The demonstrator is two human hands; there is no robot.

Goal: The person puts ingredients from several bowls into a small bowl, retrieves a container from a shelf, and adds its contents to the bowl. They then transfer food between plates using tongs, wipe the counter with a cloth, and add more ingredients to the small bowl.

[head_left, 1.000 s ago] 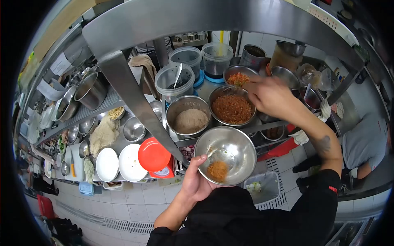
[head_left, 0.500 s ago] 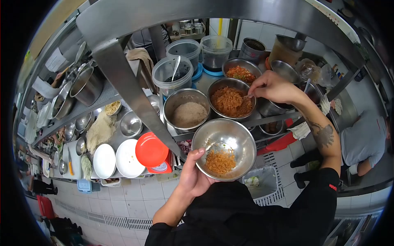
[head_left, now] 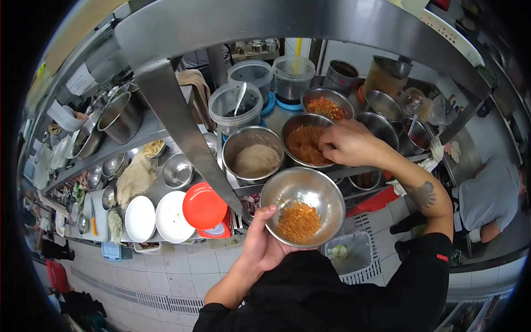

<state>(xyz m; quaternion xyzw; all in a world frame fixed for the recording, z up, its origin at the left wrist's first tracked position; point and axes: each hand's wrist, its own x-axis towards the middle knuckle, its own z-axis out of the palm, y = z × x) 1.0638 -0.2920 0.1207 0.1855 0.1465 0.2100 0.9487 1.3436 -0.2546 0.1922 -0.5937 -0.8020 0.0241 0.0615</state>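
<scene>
My left hand (head_left: 264, 243) grips a steel mixing bowl (head_left: 326, 191) by its near-left rim, the thumb over the edge. Inside the bowl lies a small heap of orange-brown crumbly seasoning (head_left: 299, 220). My right hand (head_left: 351, 144) is over the right rim of a steel pot of orange-brown seasoning (head_left: 305, 143). Its fingers are curled together, and whatever they pinch is hidden. Left of that pot stands another pot with pale beige powder (head_left: 256, 160). Behind it, a pot contains chopped red and orange bits (head_left: 325, 108).
Clear plastic tubs (head_left: 235, 105) stand behind the pots. A slanting steel post (head_left: 185, 141) separates these from white plates (head_left: 140, 218) and a red plate (head_left: 204, 205) at left. Another person (head_left: 487, 193) is at the right. A grey bin (head_left: 348, 252) sits below.
My right hand has moved down and slightly left, lower over the seasoning pot. The heap in the bowl looks larger. My left hand keeps the bowl in nearly the same place.
</scene>
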